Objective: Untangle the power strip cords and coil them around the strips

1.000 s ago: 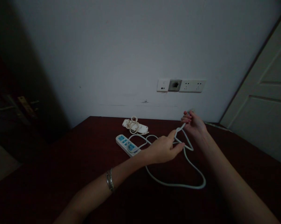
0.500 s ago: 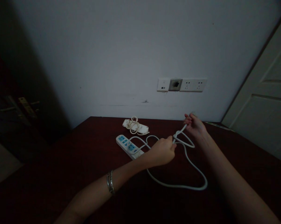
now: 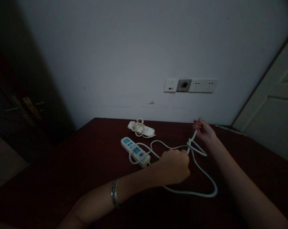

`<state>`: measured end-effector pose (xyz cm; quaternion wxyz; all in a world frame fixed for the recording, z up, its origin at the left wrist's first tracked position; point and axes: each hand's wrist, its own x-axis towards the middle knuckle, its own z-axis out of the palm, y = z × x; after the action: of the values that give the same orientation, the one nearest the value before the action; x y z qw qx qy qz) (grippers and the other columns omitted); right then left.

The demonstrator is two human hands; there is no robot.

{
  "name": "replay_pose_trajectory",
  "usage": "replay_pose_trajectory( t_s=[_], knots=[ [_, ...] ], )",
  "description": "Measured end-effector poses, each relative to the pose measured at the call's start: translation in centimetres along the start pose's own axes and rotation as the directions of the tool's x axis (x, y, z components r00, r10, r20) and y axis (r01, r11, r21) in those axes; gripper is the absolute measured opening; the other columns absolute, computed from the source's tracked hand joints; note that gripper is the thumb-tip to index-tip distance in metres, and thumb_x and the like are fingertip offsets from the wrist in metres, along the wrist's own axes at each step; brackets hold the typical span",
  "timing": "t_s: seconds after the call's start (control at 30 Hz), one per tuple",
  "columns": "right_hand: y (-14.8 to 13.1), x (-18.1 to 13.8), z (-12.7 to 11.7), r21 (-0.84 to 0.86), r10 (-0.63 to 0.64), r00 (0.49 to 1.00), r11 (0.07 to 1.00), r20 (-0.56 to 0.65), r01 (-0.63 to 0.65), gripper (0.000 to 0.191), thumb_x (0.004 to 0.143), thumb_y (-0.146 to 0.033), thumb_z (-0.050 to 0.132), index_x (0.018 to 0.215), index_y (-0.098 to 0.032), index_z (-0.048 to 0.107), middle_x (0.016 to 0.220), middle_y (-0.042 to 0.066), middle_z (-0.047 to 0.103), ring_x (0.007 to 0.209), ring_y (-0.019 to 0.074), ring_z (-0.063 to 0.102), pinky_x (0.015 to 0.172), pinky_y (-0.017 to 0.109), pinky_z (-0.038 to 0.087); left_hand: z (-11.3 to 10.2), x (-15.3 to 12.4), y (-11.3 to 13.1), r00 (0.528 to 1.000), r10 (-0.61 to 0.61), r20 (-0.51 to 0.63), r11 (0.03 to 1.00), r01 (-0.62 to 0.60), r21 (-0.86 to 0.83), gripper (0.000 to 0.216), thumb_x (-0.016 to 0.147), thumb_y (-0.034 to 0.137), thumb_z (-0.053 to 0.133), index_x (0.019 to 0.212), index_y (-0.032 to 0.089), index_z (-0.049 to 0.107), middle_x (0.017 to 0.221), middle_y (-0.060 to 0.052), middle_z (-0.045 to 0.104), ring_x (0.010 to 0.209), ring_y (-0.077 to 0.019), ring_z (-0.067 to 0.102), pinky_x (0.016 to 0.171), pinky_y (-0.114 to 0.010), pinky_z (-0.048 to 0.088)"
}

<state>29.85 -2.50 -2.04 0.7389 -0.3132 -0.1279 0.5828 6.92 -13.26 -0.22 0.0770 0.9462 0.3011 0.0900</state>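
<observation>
My left hand (image 3: 174, 167) is closed in a fist around the white power cord (image 3: 207, 175), just below a knot in it. Farther back and to the right, my right hand (image 3: 203, 130) grips the same cord above the knot, with fingers curled; the cord's end there is hard to make out. A small loop sticks out to the right of the knot. The cord runs in loose curves to a white power strip (image 3: 132, 149) with blue sockets, lying left of my left hand. One loop of cord crosses over the strip.
Behind the strip lies a second white power strip (image 3: 148, 131) with its thin cord bundled on it. Everything rests on a dark red table (image 3: 98, 143) against a wall. Wall sockets (image 3: 202, 86) sit above. A pale door (image 3: 275, 114) stands at the right.
My left hand has pulled down toward me along the cord, and the knot looks smaller and tighter. My right hand keeps its hold. The view has shifted slightly.
</observation>
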Motion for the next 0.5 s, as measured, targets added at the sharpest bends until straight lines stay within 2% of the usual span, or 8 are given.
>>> replay_pose_trajectory(
  t_s=[0.17,0.37,0.5],
  knots=[
    [-0.1,0.1,-0.2,0.020,0.011,1.000,1.000,0.013,-0.012,0.025,0.096,-0.026,0.029,0.078,-0.017,0.044,0.045,-0.010,0.031,0.030,0.0010,0.033,0.028,0.008,0.031,-0.4,-0.9,0.8,0.999,0.046,-0.026,0.997,-0.044,0.063,0.024,0.075,0.016,0.040,0.090,0.007,0.055,0.070,-0.012,0.061,0.064,-0.0239,0.062,0.051,-0.031,0.042],
    [-0.4,0.6,-0.8,-0.021,0.005,0.999,1.000,0.051,-0.004,0.023,0.095,-0.027,0.035,0.077,-0.017,0.044,0.045,-0.010,0.032,0.031,0.0004,0.034,0.030,0.006,0.032,-0.9,-1.5,1.1,0.993,0.113,-0.031,0.991,-0.110,0.079,0.021,0.077,0.020,0.043,0.089,0.007,0.054,0.072,-0.011,0.060,0.063,-0.0226,0.061,0.048,-0.029,0.041],
    [-0.6,0.4,-0.6,0.003,0.003,1.000,1.000,0.019,-0.003,0.025,0.096,-0.025,0.030,0.077,-0.016,0.045,0.045,-0.010,0.032,0.030,0.0004,0.033,0.029,0.007,0.031,-0.9,-1.8,1.4,0.992,0.127,-0.024,0.988,-0.124,0.095,0.021,0.078,0.023,0.045,0.088,0.007,0.055,0.067,-0.011,0.060,0.062,-0.0222,0.061,0.047,-0.028,0.041]
  ],
)
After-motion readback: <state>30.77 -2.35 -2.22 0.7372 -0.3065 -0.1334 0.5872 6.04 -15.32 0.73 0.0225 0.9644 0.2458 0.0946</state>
